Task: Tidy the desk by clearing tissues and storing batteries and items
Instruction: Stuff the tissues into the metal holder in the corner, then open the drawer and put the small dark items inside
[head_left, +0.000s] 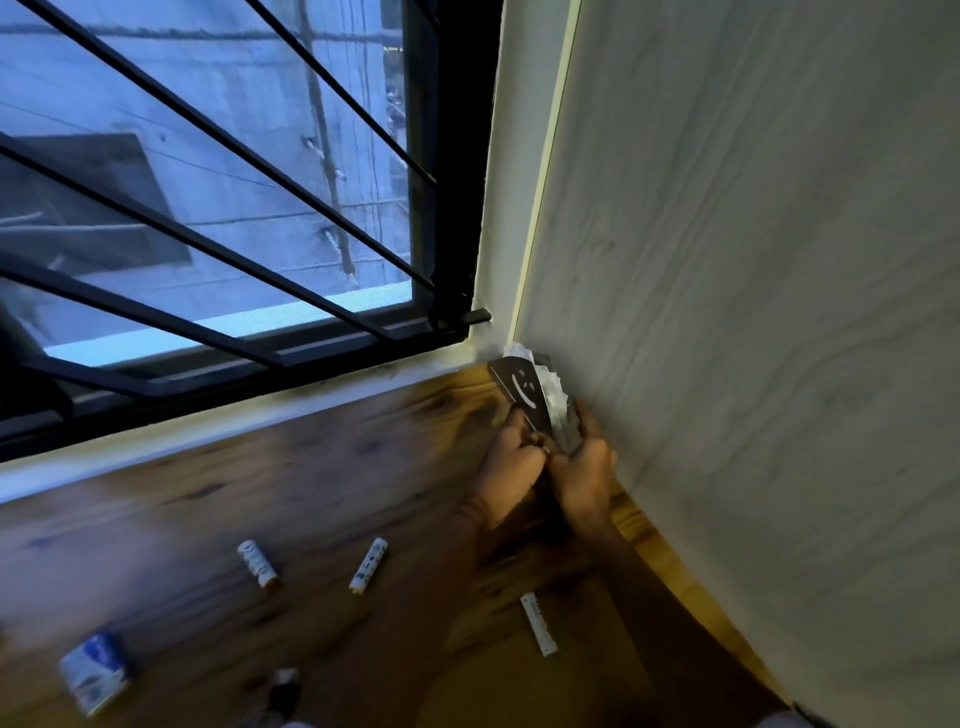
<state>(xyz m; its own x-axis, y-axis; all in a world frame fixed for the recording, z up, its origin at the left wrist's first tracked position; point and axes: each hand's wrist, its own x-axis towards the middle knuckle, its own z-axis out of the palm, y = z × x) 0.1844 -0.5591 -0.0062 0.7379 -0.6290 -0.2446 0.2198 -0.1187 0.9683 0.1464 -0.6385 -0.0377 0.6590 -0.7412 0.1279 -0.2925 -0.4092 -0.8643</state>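
In the far right corner of the wooden desk (260, 493) stands a dark tissue holder (524, 389) with a white smiley mark, white tissues (553, 387) sticking out of it. My left hand (511, 462) grips its near left edge. My right hand (587, 467) holds its right side against the wall. Two white batteries (257, 564) (368, 565) lie loose on the desk, nearer to me and to the left.
A small white ruler-like strip (538, 623) lies by my right forearm. A blue and white packet (93, 670) sits at the near left, a small dark and white item (283, 691) beside it. A grey wood-grain wall (753, 364) bounds the right; a barred window (234, 208) runs behind.
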